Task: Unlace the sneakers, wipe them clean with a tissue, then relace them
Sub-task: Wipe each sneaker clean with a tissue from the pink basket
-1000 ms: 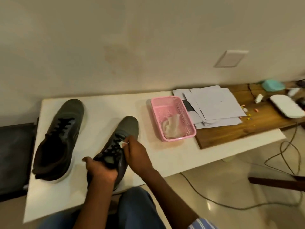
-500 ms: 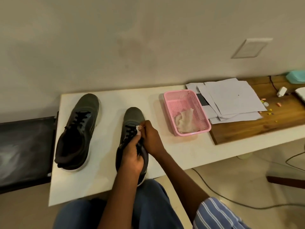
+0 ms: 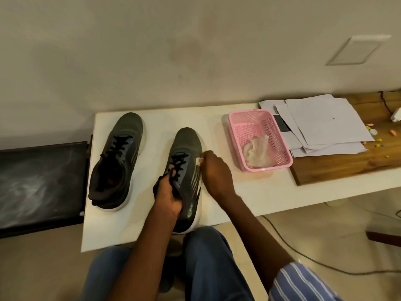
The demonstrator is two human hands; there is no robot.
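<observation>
Dark panel (image 3: 41, 183): lay at the far left, against the left edge of the white table (image 3: 152, 231).
Left sneaker (image 3: 118, 161): stood on the white table, well to the left of the pink basket (image 3: 259, 139), toe toward the wall, black laces threaded, opening dark and nothing visible inside.
Left hand (image 3: 168, 198): gripped the heel end and collar of the right sneaker (image 3: 186, 177), fingers curled round the tongue area, one fingertip showing among the black laces.
Right sneaker: sat between the left sneaker and the pink basket, toe toward the wall, heel at the near edge of the white table, laces in place.
Tissue piece (image 3: 198, 161): a small white wad pinched in the fingertips of the right hand (image 3: 214, 172), held against the right side of the right sneaker, left of the pink basket.
Right hand: fingers closed in a pinch on the tissue piece, wrist angled toward the person's lap.
Pink basket: perforated plastic, on the white table, its right wall just beside the papers (image 3: 319, 127).
Basket contents: one crumpled white tissue (image 3: 257, 154) in the near half; the far half showed only bare mesh.
Papers: loose white sheets overlapping to the right of the pink basket, lying partly on a wooden board (image 3: 347, 166).
Small coloured bits (image 3: 377, 145): scattered on the wooden board, right of the papers; too small to identify.
</observation>
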